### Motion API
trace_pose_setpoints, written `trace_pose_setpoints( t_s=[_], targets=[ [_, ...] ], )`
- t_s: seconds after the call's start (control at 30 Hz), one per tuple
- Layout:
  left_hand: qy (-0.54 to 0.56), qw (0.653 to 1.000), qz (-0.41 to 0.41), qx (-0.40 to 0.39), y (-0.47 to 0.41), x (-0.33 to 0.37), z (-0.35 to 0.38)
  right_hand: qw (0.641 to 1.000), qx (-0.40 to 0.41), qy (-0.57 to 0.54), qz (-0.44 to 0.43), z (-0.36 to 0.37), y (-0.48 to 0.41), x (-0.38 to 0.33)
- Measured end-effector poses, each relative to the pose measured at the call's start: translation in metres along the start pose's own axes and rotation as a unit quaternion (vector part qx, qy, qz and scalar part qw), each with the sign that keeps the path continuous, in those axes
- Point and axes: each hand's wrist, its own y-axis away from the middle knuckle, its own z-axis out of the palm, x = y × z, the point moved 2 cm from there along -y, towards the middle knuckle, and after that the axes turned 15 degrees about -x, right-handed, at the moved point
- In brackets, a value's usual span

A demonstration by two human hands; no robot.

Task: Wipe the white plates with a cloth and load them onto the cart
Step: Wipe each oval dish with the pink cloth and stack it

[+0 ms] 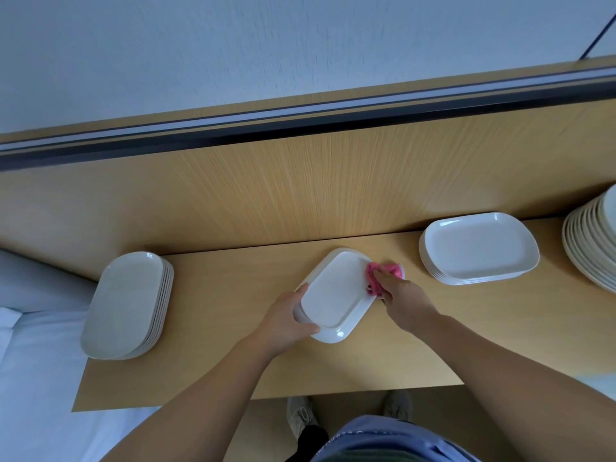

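The step in hand seems to be the wiping of one white plate (pixel 336 295), which is held just above the wooden table (pixel 233 295), in the middle, in front of the person. To do it well, I think the cloth (pixel 383 271) should go with firm pressure over the whole flat inside and then along the rim, while the other hand holds the plate steady so it does not slip or knock the table. The left hand (pixel 286 323) grips the near-left edge of the plate, thumb on the top of the rim and fingers curled below it. The right hand (pixel 403 298) comes from the right, its fingers closed together around the pink cloth and pressing it on the far-right rim of the plate. A stack of oval plates (pixel 128 305) stands at the left, a stack of rectangular plates (pixel 480 250) at the right, and a pile of round plates (pixel 590 241) at the far right edge. The cart is not in view.
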Motion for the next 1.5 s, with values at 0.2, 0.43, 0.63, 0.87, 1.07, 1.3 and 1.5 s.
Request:
trace_pose_setpoints(
  t_s=[0.2,0.43,0.63,0.87,1.07,1.3,1.5],
  targets=[
    [0.013,0.999,-0.023,0.017,0.001,0.003,0.011,0.993,0.013,0.112,-0.027,0.015,0.004,-0.003],
    [0.033,0.998,-0.012,0.051,0.003,0.009,0.014,0.995,-0.053,0.086,-0.012,0.041,0.032,-0.033],
    [0.018,0.998,-0.023,0.055,0.003,0.013,0.014,0.962,-0.068,0.218,-0.146,0.061,0.051,-0.038],
    [-0.011,0.999,-0.002,0.048,0.004,0.023,0.004,0.938,-0.076,0.236,-0.244,0.029,0.055,-0.044],
    [0.004,0.999,-0.018,0.036,0.000,0.026,0.004,0.916,-0.065,0.325,-0.226,0.027,0.036,-0.051],
    [0.008,0.999,-0.019,0.031,-0.004,0.023,0.002,0.913,-0.050,0.323,-0.244,0.033,0.022,-0.036],
    [0.011,0.999,-0.011,0.034,-0.007,0.021,0.003,0.927,-0.023,0.309,-0.211,0.018,0.006,-0.018]
  ],
)
